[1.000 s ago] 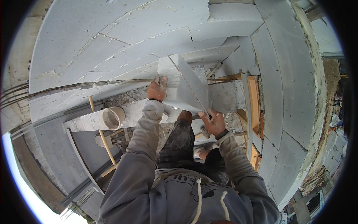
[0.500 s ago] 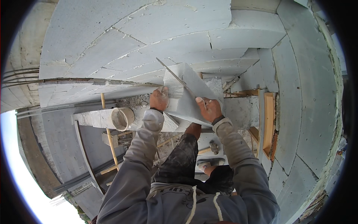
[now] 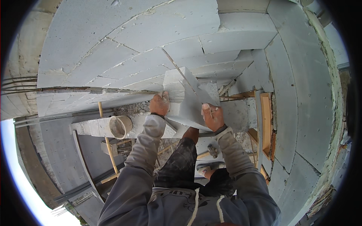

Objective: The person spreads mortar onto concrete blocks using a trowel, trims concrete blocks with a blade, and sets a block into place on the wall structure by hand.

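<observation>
A pale grey lightweight concrete block (image 3: 190,103) lies tilted in front of me, its upper side cut to a stepped face. My left hand (image 3: 160,104) is closed on the block's left edge, bracing it. At the block's right side, my right hand (image 3: 213,117) is closed around the near end of a hand saw; the handle is hidden in the fist. The saw's long thin blade (image 3: 180,71) slants up and left across the top of the block, its tip reaching beyond the far end. White dust coats both hands.
A dusty round bucket (image 3: 120,127) stands on a block ledge (image 3: 88,127) to the left. Below are a hammer-like tool (image 3: 212,151) and a wooden pole (image 3: 110,150). Block walls (image 3: 173,22) rise ahead and right, with a wooden frame (image 3: 266,124) near the right. Bars (image 3: 19,84) jut at left.
My right hand has moved a little toward me and away from the block's face. The saw blade now stands steeper across the block. My left hand stays on the block's edge.
</observation>
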{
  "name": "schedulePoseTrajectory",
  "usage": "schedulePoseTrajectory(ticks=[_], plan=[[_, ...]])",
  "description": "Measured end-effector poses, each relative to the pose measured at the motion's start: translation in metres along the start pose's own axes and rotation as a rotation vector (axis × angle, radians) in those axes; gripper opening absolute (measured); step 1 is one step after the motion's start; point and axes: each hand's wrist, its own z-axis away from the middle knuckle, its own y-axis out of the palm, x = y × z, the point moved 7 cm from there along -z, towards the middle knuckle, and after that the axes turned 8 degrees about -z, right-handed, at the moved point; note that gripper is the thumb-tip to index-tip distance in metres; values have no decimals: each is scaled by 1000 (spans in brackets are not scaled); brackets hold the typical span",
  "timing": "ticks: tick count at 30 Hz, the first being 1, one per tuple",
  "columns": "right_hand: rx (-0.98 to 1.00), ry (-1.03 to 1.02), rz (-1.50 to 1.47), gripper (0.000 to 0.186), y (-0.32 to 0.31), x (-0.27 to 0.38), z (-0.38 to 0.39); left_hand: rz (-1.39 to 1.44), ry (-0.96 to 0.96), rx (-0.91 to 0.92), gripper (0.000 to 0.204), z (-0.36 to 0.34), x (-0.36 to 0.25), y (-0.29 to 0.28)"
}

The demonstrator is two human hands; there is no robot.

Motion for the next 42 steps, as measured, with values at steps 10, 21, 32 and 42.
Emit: schedulePoseTrajectory(ticks=[10,21,32,42], plan=[[36,98,-58,60,7,-63,13,-8,47,-56,33,-1,9,7],[-91,-15,-116,49,-58,-3,-43,40,48,-34,31,1,-4,0],[72,206,-52,59,-1,-91,-73,132,74,-93,29,-1,3,0],[134,192,116,60,11,-105,-71,148,78,-80,27,4,5,-10]])
